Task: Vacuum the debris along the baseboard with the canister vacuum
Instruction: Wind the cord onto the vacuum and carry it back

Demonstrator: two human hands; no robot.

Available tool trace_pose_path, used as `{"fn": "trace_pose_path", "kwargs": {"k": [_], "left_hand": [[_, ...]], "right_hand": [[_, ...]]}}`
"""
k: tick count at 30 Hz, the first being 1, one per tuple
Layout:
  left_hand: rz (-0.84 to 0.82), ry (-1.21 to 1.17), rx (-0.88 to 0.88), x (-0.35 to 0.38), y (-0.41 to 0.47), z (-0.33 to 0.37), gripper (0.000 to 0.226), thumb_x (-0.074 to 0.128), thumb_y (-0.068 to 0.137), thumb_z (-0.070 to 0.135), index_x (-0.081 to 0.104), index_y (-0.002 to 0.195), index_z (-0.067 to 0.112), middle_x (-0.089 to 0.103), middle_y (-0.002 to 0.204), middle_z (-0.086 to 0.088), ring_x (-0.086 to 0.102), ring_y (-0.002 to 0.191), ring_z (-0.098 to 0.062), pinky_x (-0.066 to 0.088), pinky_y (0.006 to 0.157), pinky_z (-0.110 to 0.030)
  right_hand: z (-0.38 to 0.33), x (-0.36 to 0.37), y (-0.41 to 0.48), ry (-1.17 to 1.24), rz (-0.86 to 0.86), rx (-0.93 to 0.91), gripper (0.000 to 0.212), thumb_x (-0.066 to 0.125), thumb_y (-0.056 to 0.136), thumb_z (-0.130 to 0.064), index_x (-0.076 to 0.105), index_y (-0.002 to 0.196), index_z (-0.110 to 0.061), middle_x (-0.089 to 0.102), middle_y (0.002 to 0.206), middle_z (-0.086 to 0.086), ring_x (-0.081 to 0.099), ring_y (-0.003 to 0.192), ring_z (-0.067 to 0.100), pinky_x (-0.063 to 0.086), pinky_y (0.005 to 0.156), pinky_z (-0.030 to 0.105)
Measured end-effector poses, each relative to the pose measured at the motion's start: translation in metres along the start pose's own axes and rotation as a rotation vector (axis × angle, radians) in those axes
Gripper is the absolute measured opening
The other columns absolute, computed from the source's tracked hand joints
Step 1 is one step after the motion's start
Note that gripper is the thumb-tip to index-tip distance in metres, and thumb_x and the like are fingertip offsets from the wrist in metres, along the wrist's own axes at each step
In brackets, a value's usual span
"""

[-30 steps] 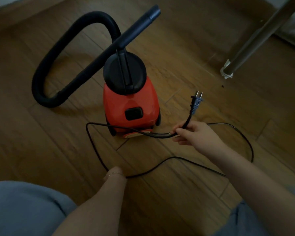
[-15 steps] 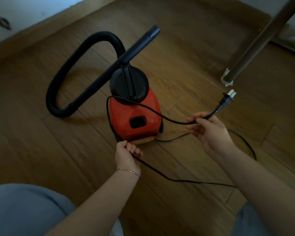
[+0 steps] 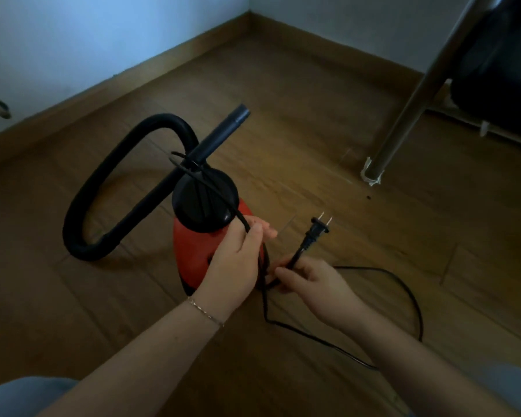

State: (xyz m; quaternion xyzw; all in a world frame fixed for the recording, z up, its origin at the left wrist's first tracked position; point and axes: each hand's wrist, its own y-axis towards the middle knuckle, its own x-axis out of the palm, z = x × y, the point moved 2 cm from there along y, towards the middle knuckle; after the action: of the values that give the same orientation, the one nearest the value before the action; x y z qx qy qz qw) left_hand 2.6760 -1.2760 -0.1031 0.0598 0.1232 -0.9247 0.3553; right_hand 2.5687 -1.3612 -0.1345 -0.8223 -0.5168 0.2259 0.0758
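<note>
A: Where is the vacuum to be found?
B: The vacuum (image 3: 193,254), red-bodied with a black lid (image 3: 202,203), is stood upright on the wooden floor (image 3: 283,130). It is set well apart from the baseboard (image 3: 133,76) that is seen along the wall at the upper left.
A: And the hose?
B: The black hose (image 3: 109,182) is looped out to the left of the body. It is joined to a straight black tube (image 3: 220,133), which is tilted up toward the corner of the room.
A: How is the cord held?
B: The cord (image 3: 364,268) is gripped by the left hand (image 3: 235,260), whose fingers (image 3: 262,233) are curled round it just beside the lid. From there a loop of it is draped over the lid and the tube. Just below the plug (image 3: 316,233), the cord is pinched by the right hand (image 3: 313,287) between thumb and fingertips, and the plug is pointed upward with both prongs bared. The rest of the cord is laid in a wide curve on the floor to the right.
A: Anything else to be noted?
B: A thin bracelet (image 3: 206,313) is worn on the left wrist. A slanted metal leg (image 3: 402,127) is planted on the floor at the right, and a small dark speck (image 3: 368,197) is seen close to its foot
</note>
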Motion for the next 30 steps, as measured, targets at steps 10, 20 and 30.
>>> {"fn": "trace_pose_path", "kwargs": {"k": [10, 20, 30], "left_hand": [[-0.404, -0.159, -0.406, 0.023, -0.003, 0.002, 0.034, 0.031, 0.095, 0.050, 0.062, 0.090, 0.036, 0.074, 0.076, 0.008, 0.070, 0.072, -0.009, 0.058, 0.072, -0.028], [-0.417, -0.334, -0.307, 0.022, 0.024, 0.014, 0.030, 0.034, 0.100, 0.028, 0.049, 0.079, 0.012, 0.048, 0.053, 0.004, 0.040, 0.041, -0.007, 0.043, 0.046, -0.021], [-0.384, -0.892, -0.352, -0.028, 0.056, 0.033, 0.034, 0.036, 0.094, 0.039, 0.046, 0.070, 0.019, 0.029, 0.047, 0.009, 0.023, 0.030, -0.002, 0.018, 0.031, -0.012]], "right_hand": [[-0.021, -0.026, -0.007, -0.136, 0.185, -0.380, 0.024, 0.054, 0.087, -0.041, 0.067, 0.085, -0.022, 0.064, 0.083, -0.009, 0.063, 0.078, 0.011, 0.050, 0.068, 0.022], [-0.009, -0.033, 0.002, 0.172, 0.068, -0.117, 0.040, 0.042, 0.094, -0.047, 0.061, 0.085, -0.013, 0.067, 0.071, -0.002, 0.062, 0.066, 0.007, 0.048, 0.062, 0.020], [0.055, -0.012, -0.002, -0.452, -0.426, 0.304, 0.063, 0.056, 0.092, -0.023, 0.027, 0.147, -0.033, 0.037, 0.149, -0.006, 0.041, 0.129, 0.009, 0.032, 0.093, 0.010]]}}
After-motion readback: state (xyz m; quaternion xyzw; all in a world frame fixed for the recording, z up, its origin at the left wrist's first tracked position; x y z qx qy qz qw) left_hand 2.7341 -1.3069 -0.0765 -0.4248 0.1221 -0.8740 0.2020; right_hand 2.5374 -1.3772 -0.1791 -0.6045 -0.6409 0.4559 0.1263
